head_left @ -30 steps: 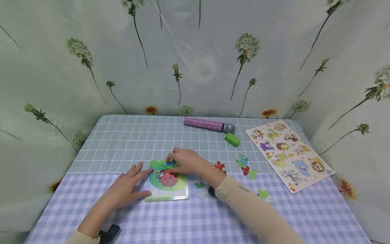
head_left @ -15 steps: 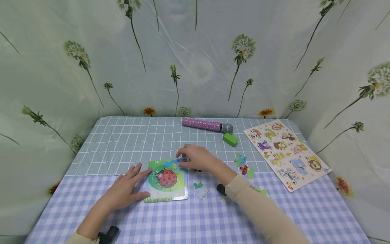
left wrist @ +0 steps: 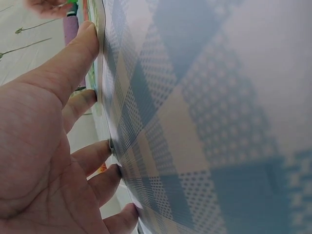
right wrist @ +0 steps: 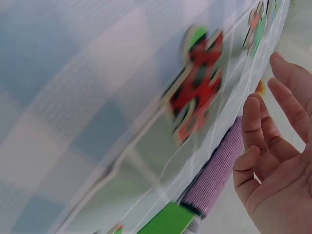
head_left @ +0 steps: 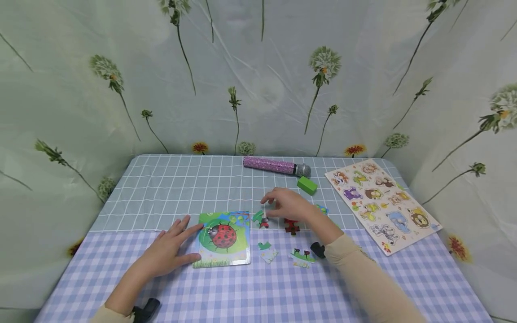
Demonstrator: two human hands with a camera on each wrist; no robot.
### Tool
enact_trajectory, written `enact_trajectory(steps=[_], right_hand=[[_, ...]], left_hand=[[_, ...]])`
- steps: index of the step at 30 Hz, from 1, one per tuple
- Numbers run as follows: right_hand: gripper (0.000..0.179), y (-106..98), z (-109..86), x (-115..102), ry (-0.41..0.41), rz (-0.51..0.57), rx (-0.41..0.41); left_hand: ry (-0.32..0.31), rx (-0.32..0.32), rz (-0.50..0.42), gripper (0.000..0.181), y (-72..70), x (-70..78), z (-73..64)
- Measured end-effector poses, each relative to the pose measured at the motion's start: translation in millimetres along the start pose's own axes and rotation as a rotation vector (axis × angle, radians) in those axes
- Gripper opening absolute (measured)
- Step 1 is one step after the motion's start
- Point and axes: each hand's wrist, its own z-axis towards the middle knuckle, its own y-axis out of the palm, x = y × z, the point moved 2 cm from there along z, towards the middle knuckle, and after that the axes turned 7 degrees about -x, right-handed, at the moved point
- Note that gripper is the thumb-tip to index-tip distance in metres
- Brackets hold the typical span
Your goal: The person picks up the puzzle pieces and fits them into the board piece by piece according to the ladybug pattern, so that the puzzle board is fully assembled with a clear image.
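A square ladybug puzzle board (head_left: 240,252) lies flat in the head view. My left hand (head_left: 166,249) rests at its left side, thumb and index fingertip touching the edge; the left wrist view also shows these fingers at the board's edge (left wrist: 101,53). Right of the board, my right hand (head_left: 288,205) hovers with loosely bent fingers and nothing between them. Below its fingertips sits a green puzzle piece with red and black (head_left: 259,219). A red-and-black puzzle piece (head_left: 292,227) lies under its palm side, and shows large in the right wrist view (right wrist: 197,90).
Nearer the front lie a pale puzzle piece with green (head_left: 267,252) and a green-and-white one (head_left: 302,258). A blue piece (head_left: 322,209) is partly hidden by the right arm. Farther back are a pink glitter microphone (head_left: 270,164), a green block (head_left: 307,185) and an animal puzzle board (head_left: 381,204).
My right hand has moved right, off the ladybug board's upper right corner to above the loose pieces, uncovering the board's picture. My left hand has stayed at the left edge.
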Motion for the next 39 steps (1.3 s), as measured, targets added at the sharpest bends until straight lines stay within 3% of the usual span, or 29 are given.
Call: enact_trajectory(steps=[22,31,39], right_hand=[[0.050,-22.8,-63.0,75.8,0.181,0.179,0.128],[0.044,-27.2,-83.4,84.2,0.208,0.185,0.134],[0.051,-26.2,-97.6,94.9,0.228,0.240,0.142]], left_hand=[[0.009,0.004,-0.019,0.083,0.0,-1.1,-1.5],[0.010,0.003,-0.021,0.083,0.0,-1.0,-1.6],[0.012,0.008,-0.022,0.083,1.0,-1.2,-1.8]])
